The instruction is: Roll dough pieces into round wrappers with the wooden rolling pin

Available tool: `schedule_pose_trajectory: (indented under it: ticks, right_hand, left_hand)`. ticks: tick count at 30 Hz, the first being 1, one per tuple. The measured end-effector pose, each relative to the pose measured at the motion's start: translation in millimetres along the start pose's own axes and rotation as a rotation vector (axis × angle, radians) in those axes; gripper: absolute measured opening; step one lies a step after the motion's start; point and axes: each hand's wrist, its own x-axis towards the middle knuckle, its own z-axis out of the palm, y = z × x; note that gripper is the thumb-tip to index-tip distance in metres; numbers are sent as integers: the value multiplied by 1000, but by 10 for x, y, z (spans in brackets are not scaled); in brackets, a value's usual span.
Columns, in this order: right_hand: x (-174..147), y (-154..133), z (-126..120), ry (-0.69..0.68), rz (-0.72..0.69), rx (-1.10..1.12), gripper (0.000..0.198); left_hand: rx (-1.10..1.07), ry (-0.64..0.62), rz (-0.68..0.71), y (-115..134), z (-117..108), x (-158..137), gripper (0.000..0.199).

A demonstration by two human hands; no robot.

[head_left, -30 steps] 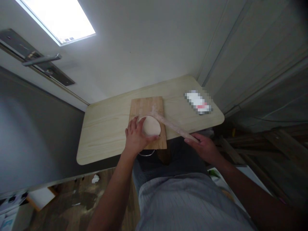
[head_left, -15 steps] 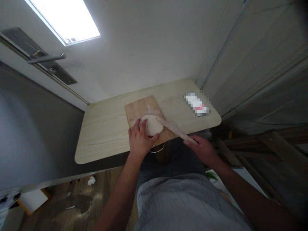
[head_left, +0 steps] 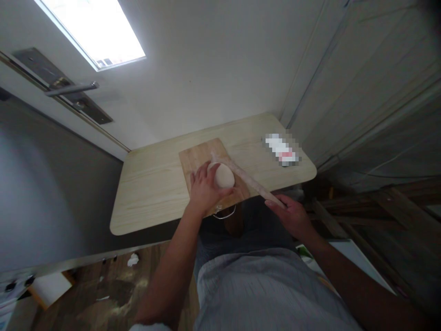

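Observation:
A pale round of dough [head_left: 224, 177] lies on a small wooden board [head_left: 196, 154] dusted with flour. My left hand [head_left: 206, 186] curves around its left and near edges, fingers on the far left side and thumb at the near right. In my right hand [head_left: 289, 214] is the near end of a thin, floury rolling pin [head_left: 253, 183]. The pin slants up and left over the board, its far end by the dough's upper right edge. Whether the pin presses on the dough, I cannot tell.
The board rests on a narrow light wood table [head_left: 148, 188] with rounded corners, against a door with a metal handle [head_left: 72, 88]. A blurred-out item [head_left: 281, 149] lies at the table's right. Crumpled white paper [head_left: 132, 260] is on the floor, lower left.
The dough has shifted slightly right and looks turned, with my left hand following. The rolling pin's far end has slid up and left, from on the dough to its far edge.

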Motion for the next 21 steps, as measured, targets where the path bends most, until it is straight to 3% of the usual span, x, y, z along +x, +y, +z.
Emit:
schedule_pose_trajectory:
  ticks: [5,12,21]
  right_hand:
    - [-6,-20,-14,25,-11,-27,47]
    - [-42,-7,-33,-27,-26,-33,43]
    - [-57,-37,-30,-140,-90,-108,42]
  left_hand:
    - [20,-15,-20,105,51,34,86]
    - [-52,-142,126,-53,-194,-146,96]
    - [-107,-226,175,-187,-240,-161,101]
